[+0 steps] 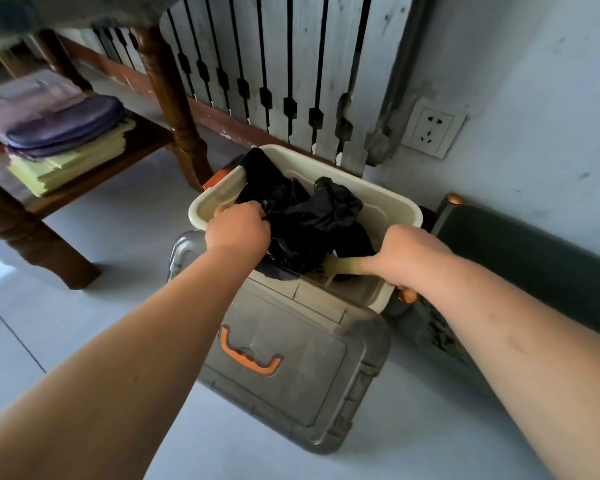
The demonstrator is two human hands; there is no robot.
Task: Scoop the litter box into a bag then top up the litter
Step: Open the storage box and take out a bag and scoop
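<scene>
Fingers [253,206] clamped, left hand [238,232] on the black bag [309,216] at nine o'clock, right hand [413,258] on the scoop [340,265]: mid-scoop, bag probably needs opening next.

The bag [305,216] in the left grip [238,230] is thin, crinkled, glossy plastic; the litter box [388,199] is smooth matt plastic; the lid [291,368] dusty, scuffed translucent plastic.

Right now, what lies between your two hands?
The crumpled black bag, bunched inside the cream box, lies between the left hand, which grips it, and the right hand holding a pale scoop, as the head view shows.
</scene>
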